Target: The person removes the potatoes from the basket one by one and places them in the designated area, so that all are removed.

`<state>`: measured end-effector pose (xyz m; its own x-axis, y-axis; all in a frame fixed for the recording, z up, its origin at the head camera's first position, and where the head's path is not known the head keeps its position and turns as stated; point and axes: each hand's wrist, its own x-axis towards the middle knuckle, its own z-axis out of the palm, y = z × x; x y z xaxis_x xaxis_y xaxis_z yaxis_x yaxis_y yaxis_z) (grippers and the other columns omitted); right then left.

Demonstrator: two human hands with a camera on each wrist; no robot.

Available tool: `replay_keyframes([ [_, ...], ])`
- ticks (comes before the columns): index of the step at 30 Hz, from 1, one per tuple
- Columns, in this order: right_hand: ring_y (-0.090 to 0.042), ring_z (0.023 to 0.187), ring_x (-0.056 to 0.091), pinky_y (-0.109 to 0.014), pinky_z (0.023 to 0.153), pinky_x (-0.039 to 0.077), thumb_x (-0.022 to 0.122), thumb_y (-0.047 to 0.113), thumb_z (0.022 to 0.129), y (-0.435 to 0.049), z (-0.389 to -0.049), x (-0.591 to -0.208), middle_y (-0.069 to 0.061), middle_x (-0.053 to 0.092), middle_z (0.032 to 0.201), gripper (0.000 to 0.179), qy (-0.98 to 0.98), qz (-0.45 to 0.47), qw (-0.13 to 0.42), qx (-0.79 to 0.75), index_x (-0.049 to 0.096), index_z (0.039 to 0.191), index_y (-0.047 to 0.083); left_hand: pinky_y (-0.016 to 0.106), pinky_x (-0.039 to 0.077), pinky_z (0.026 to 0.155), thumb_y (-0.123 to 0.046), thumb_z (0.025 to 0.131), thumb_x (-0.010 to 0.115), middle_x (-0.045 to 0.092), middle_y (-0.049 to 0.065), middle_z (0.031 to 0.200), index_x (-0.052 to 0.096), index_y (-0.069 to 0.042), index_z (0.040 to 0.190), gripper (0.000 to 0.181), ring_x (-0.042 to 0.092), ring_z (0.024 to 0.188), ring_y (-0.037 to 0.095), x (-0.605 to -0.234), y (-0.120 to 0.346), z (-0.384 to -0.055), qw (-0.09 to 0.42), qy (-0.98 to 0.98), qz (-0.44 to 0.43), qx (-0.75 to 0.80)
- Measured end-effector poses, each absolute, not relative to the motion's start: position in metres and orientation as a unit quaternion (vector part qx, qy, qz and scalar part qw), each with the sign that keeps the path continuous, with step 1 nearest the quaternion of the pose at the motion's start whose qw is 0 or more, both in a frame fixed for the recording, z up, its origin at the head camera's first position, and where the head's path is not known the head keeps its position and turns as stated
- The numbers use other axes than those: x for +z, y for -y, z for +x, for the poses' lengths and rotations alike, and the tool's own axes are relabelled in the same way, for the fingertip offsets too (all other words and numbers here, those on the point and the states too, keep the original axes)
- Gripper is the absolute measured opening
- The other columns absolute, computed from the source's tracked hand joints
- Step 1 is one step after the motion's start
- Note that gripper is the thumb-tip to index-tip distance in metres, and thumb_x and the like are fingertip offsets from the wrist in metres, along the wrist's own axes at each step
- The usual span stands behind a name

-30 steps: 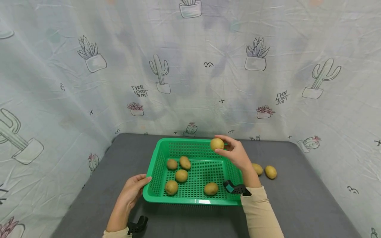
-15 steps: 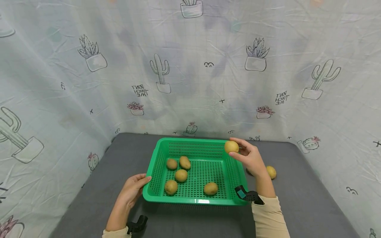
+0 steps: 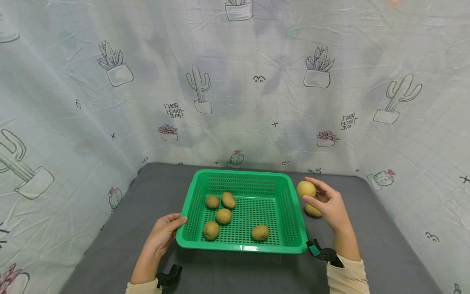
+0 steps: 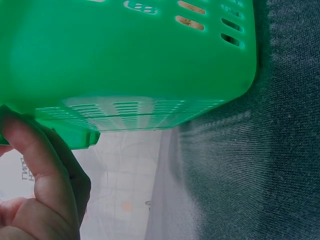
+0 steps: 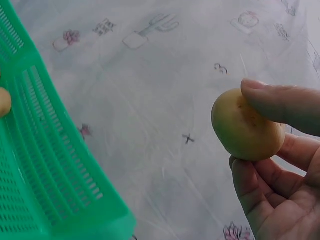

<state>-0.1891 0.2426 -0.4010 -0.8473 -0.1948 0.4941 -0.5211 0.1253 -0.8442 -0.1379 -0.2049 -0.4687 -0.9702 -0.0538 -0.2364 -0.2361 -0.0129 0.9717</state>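
Observation:
A green plastic basket (image 3: 242, 248) with slotted walls stands on the dark cloth, holding several potatoes, one of them a round potato (image 3: 211, 230) at the near left corner. My left hand (image 3: 164, 233) grips the basket's left rim, thumb on top and fingers beneath; the left wrist view shows the curled fingers (image 4: 40, 170) under that rim. Just beyond the basket's right side, my right hand (image 3: 328, 205) pinches a potato (image 3: 306, 189) between thumb and fingers, held in the air. In the right wrist view the held potato (image 5: 245, 125) shows a few brown specks.
Another potato (image 3: 313, 210) lies on the dark cloth (image 3: 371, 228) right of the basket, partly behind my right hand. A pale curtain (image 3: 235, 102) printed with cacti hangs behind and at both sides of the table.
My right hand has carried its potato rightward from above the basket to outside its right rim, and a little lower. My left hand and the basket have stayed in place.

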Motion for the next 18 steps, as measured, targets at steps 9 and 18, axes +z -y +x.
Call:
replay_keyframes([
  [9,-0.005,0.090,0.063,-0.016,0.069,0.050,0.062,-0.017,0.082,-0.264,-0.180,-0.417,0.005,0.063,0.109,0.049,0.735,0.206,0.169,0.624,0.048,0.129,-0.014,0.025,0.053,0.066,-0.015,0.095,0.058,0.065,0.001,0.087,0.048,0.013,0.123,0.041,0.064,0.072,0.008,-0.467,0.204,-0.138,0.063,-0.701,-0.110,0.702],
  [18,0.000,0.093,0.061,-0.012,0.070,0.048,0.061,-0.014,0.084,-0.287,-0.173,-0.439,0.009,0.061,0.112,0.049,0.748,0.156,0.179,0.619,0.047,0.131,-0.014,0.025,0.053,0.067,-0.015,0.095,0.058,0.065,0.001,0.088,0.048,0.013,0.124,0.041,0.064,0.073,0.008,-0.469,0.205,-0.138,0.065,-0.696,-0.108,0.707],
])
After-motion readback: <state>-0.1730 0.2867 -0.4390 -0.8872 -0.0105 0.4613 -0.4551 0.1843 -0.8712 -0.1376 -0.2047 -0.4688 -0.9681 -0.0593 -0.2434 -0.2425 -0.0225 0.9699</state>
